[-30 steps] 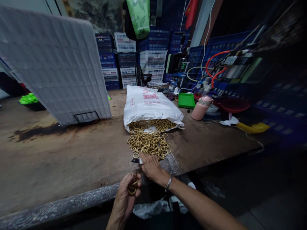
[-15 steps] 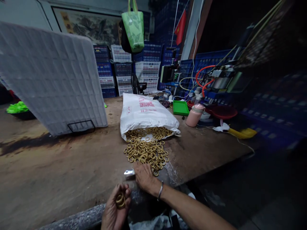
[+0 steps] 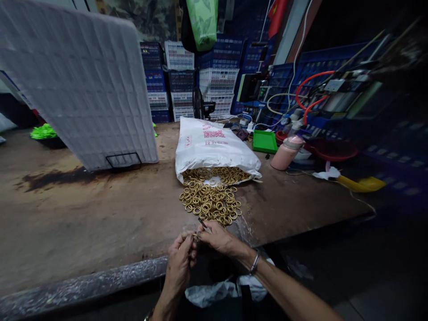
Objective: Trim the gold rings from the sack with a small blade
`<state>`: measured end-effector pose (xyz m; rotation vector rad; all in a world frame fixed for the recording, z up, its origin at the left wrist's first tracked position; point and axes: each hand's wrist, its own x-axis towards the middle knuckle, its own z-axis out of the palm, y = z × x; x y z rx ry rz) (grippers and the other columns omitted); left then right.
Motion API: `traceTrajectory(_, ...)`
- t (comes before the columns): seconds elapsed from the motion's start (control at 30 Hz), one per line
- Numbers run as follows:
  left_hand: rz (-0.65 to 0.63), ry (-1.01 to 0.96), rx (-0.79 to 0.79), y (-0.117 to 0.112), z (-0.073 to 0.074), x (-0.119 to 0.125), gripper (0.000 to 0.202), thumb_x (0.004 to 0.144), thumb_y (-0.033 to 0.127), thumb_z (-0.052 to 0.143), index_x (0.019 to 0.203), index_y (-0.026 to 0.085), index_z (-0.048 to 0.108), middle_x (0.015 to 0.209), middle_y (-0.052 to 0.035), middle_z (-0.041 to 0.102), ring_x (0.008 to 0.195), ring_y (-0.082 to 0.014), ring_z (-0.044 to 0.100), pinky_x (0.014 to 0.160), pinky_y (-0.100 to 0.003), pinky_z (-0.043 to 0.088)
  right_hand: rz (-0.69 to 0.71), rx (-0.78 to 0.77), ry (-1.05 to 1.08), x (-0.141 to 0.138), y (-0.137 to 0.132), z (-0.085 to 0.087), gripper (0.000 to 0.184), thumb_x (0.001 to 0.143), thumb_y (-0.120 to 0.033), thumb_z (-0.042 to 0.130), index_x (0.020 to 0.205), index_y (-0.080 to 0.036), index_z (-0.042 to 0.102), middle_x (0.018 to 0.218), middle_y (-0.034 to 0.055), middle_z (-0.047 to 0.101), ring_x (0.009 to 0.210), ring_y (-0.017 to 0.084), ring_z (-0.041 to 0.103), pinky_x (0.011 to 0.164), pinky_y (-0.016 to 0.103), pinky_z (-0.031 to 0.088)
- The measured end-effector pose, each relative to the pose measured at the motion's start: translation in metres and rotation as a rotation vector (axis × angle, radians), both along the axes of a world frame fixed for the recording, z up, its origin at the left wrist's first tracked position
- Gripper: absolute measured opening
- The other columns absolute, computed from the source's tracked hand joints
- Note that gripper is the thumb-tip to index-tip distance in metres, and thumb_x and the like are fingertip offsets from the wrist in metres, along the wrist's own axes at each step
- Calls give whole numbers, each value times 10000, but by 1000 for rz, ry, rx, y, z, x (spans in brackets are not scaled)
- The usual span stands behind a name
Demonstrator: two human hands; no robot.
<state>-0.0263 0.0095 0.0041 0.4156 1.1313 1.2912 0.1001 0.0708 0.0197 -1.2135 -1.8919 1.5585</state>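
Note:
Near the table's front edge my two hands meet. My left hand point(image 3: 180, 256) is closed, pinching a brass-coloured ring point(image 3: 196, 237) at its fingertips; whether more rings lie in its palm is hidden. My right hand point(image 3: 219, 236) is closed around a slim metal tool point(image 3: 205, 226) that looks like a small knife, its dark narrow end pointing up and left. Its fingertips are at the same ring. Just beyond lies a heap of brass-coloured rings point(image 3: 210, 198), spilling from the open mouth of a white woven sack point(image 3: 217, 145) with red print.
A tall pale ribbed panel point(image 3: 100, 89) stands at left on a wire stand point(image 3: 123, 160). To the right are a green tray point(image 3: 265, 141), a pink bottle point(image 3: 286, 152) and a yellow scoop-like piece point(image 3: 363, 183). Stacked crates point(image 3: 219, 82) line the back.
My right hand has left the heap and come to my left hand, which has risen and turned, closing at the fingertips. The tool now points up. The camera view has shifted.

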Motion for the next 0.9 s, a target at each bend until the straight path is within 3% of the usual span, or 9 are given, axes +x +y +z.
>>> traceTrajectory(0.2, -25, 108, -10, -3, -3, 6, 339, 624, 423, 658, 786, 154, 529, 502, 71, 478, 357, -15, 352, 345, -119, 199, -92, 87, 7, 3, -6, -4, 125, 734, -246, 458, 643, -161, 449, 569, -63, 366, 549, 69, 328, 485, 171, 254)
traceTrajectory(0.33, -78, 183, 13, -5, -6, 12, 300, 680, 432, 608, 785, 162, 525, 524, 66, 478, 376, -18, 353, 351, -123, 196, -97, 22, 59, 5, -10, -15, 169, 759, -303, 447, 660, -166, 449, 549, -60, 400, 527, 71, 357, 466, 169, 263)
traceTrajectory(0.47, -135, 178, 13, -8, -4, 19, 277, 698, 422, 594, 764, 164, 520, 541, 67, 473, 379, -14, 346, 356, -123, 194, -145, -44, 151, 12, -14, -19, 166, 777, -299, 419, 690, -166, 469, 553, -51, 464, 515, 70, 406, 483, 167, 306)
traceTrajectory(0.77, -178, 171, 1, -20, -10, 30, 291, 721, 431, 564, 664, 154, 495, 574, 54, 477, 382, -10, 346, 355, -131, 194, -109, 68, 69, 19, -25, -24, 194, 790, -252, 415, 637, -163, 495, 534, -45, 500, 532, 79, 446, 508, 178, 317)
traceTrajectory(0.9, -175, 64, 17, -25, -9, 32, 258, 723, 390, 583, 673, 157, 484, 580, 64, 466, 400, -6, 349, 387, -130, 231, -120, 77, 63, 22, -27, -24, 239, 820, -251, 367, 658, -156, 515, 549, -33, 513, 534, 82, 471, 527, 181, 335)
